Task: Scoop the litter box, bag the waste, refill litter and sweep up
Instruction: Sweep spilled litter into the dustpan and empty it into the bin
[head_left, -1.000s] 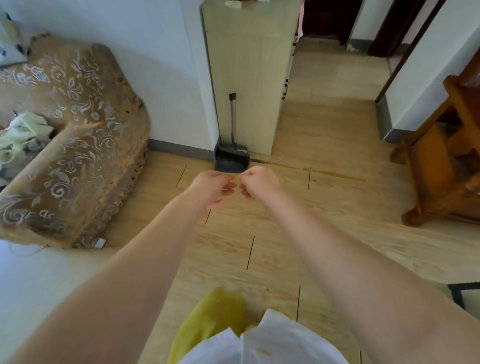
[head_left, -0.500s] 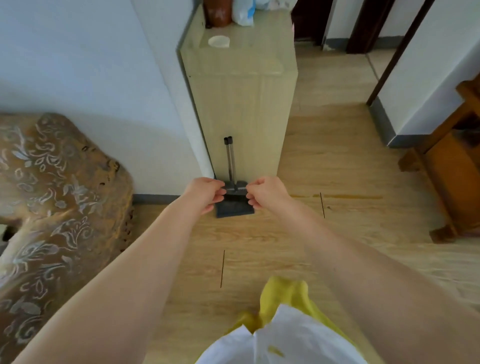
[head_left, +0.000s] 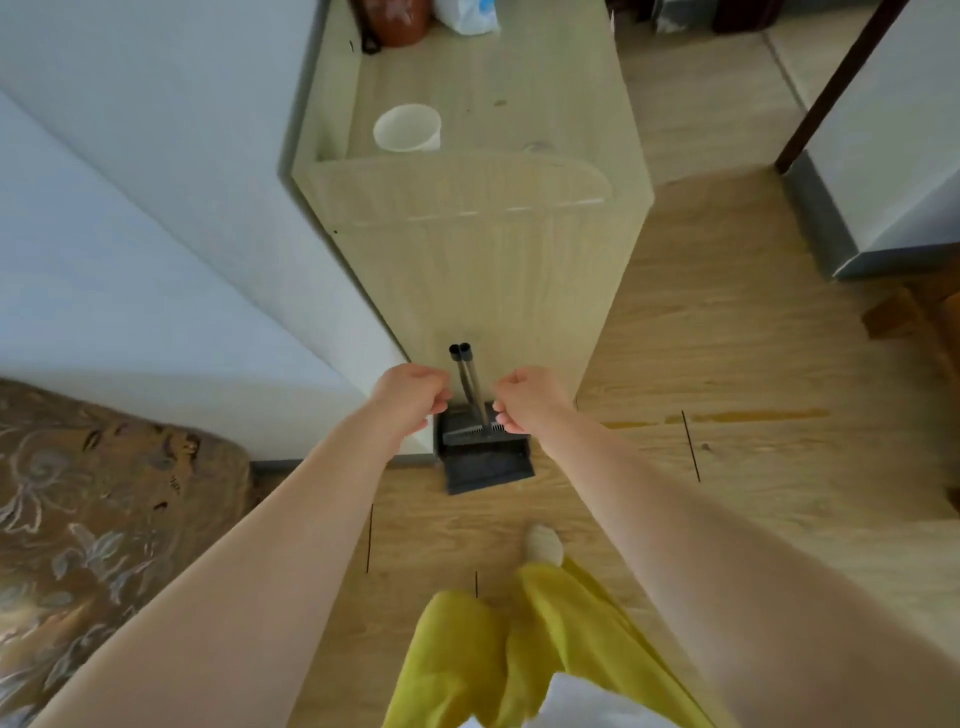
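A dark grey dustpan and broom set (head_left: 483, 452) stands upright on the wooden floor against the end of a light wood cabinet (head_left: 483, 260). Its two metal handles (head_left: 466, 379) rise side by side between my hands. My left hand (head_left: 410, 397) is just left of the handles, fingers curled, holding nothing. My right hand (head_left: 524, 397) is just right of them, fingers also curled and empty. Neither hand touches the handles. No litter box or bag is in view.
A patterned brown sofa (head_left: 104, 519) fills the lower left. A white cup (head_left: 408, 127), a brown jar and a white bag sit on the cabinet top. A white wall corner (head_left: 883, 182) and wooden furniture stand at the right. My yellow trousers (head_left: 519, 649) and one foot show below.
I have walked up to the cabinet, so the dustpan set looms larger and nearer. My hands, close together before, have spread apart to either side of the handles.
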